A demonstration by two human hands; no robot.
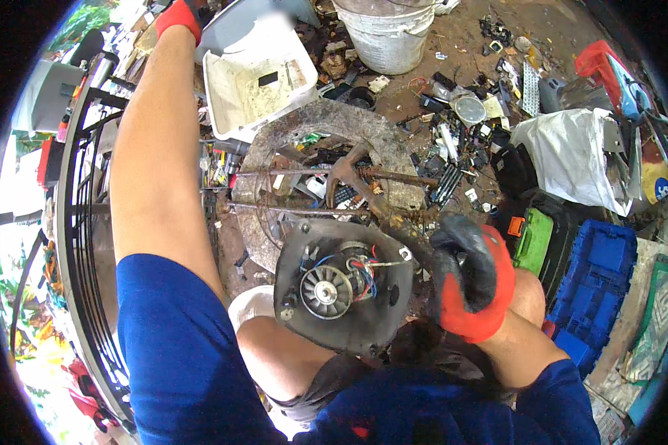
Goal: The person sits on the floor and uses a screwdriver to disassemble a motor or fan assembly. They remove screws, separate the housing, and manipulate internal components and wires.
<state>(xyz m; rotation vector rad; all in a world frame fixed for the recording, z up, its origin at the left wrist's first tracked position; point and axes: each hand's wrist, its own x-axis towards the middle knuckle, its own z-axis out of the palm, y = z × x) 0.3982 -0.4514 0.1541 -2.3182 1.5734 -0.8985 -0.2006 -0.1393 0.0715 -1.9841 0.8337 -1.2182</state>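
My right grip (473,285), in a black and red glove, is at the near right, just beside the motor housing, with its fingers curled inward; I cannot tell whether it is closed on anything. My left arm (156,163) stretches toward the far left, where my left grip (179,21), in the same sort of glove, is partly cut off by the edge of view, so I cannot tell whether it is open or closed. The motor housing (384,315), a dark plate with rounded corners, is at the near middle by my left knee (286,348), its fan wheel (325,292) facing up, with red and blue wires (365,276) bunched to the right. Beyond it, a rusty hammer (346,172) lies across thin metal rods over a worn grey ring (397,144), its handle slanting nearer and rightward to my right grip; I cannot tell whether they touch. A dirty white bin (234,100) stands at the far left of the ring, and a white bucket (386,41) farther off. To the right are a white bag (564,159), a green case (531,241) and a blue tray (592,285). A black rack (82,245) runs along the left.
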